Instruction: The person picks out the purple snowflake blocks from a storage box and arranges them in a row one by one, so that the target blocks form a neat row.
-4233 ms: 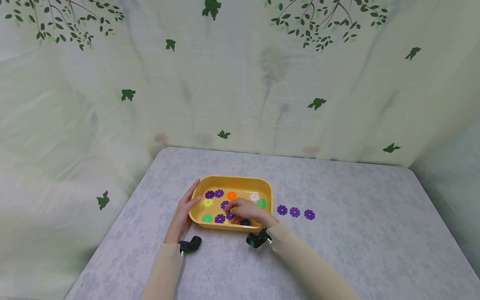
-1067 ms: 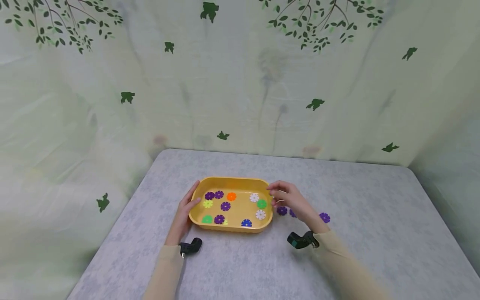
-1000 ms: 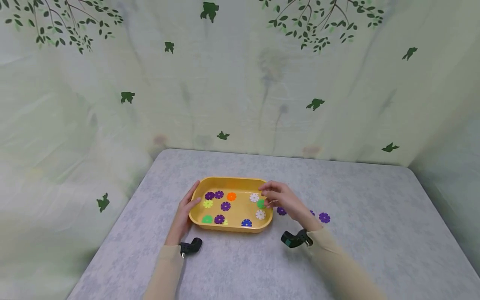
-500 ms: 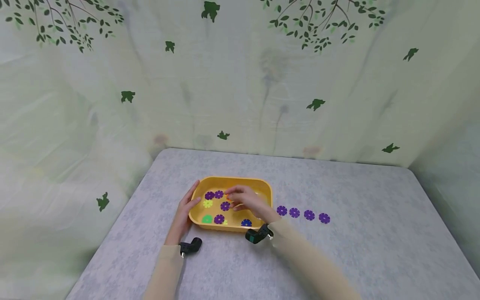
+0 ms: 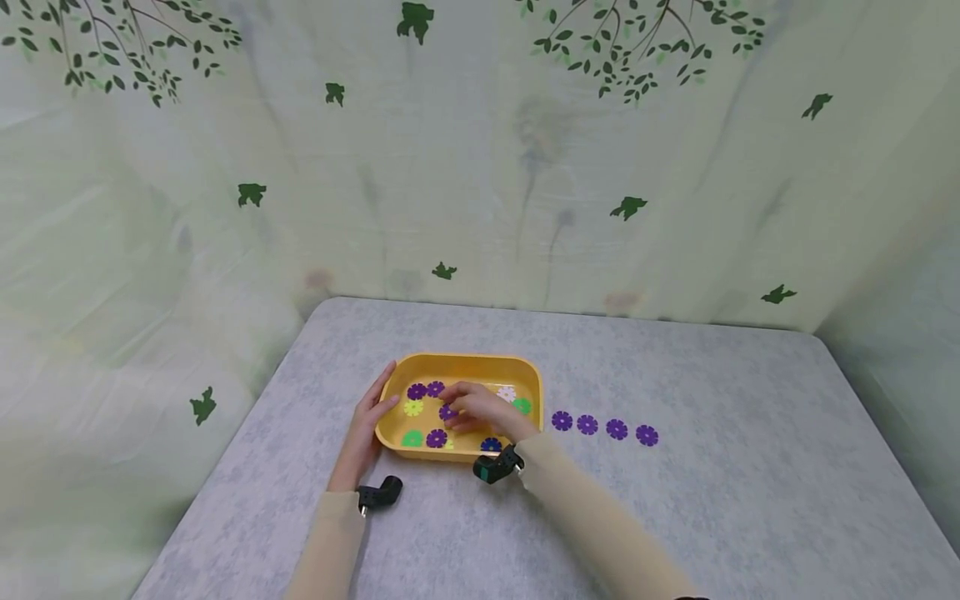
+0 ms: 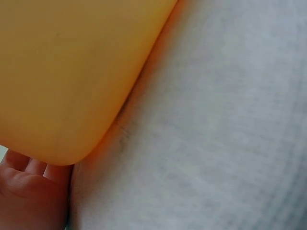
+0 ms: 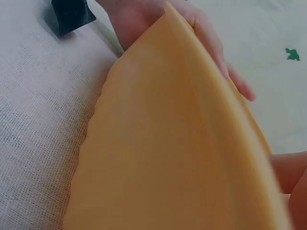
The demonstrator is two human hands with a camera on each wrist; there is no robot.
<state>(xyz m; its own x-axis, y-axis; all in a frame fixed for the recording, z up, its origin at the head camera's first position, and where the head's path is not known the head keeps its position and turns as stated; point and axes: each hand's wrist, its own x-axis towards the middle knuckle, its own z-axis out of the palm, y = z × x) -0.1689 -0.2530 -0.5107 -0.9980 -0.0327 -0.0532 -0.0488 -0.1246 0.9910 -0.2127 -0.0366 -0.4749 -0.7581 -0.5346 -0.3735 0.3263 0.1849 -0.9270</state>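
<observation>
A yellow plastic tray (image 5: 465, 357) holds flower-shaped discs in several colours. My left hand (image 5: 366, 429) grips the tray's left end, thumb over the rim; in the left wrist view, the fingers of that hand (image 6: 33, 194) lie against the tray wall (image 6: 67, 72). Inside the tray, my right hand (image 5: 486, 410) hovers with parted, slightly bent fingers, thumb and forefinger on either side of a purple disc (image 5: 446, 412). The orange disc is hidden behind this hand. In the right wrist view, the tray's side wall (image 7: 144, 129) hides most of the right fingers (image 7: 290, 172).
Right of the tray, several purple discs lie in a row on the grey table, from the nearest disc (image 5: 562, 421) to the end disc (image 5: 647, 435). Other tray discs include a yellow disc (image 5: 413, 407), a green disc (image 5: 412, 438) and a blue disc (image 5: 491, 445). A printed curtain (image 5: 480, 167) hangs behind.
The table row has gained a purple disc at its right end. My right hand has moved from there leftward into the tray. My left hand has stayed on the tray.
</observation>
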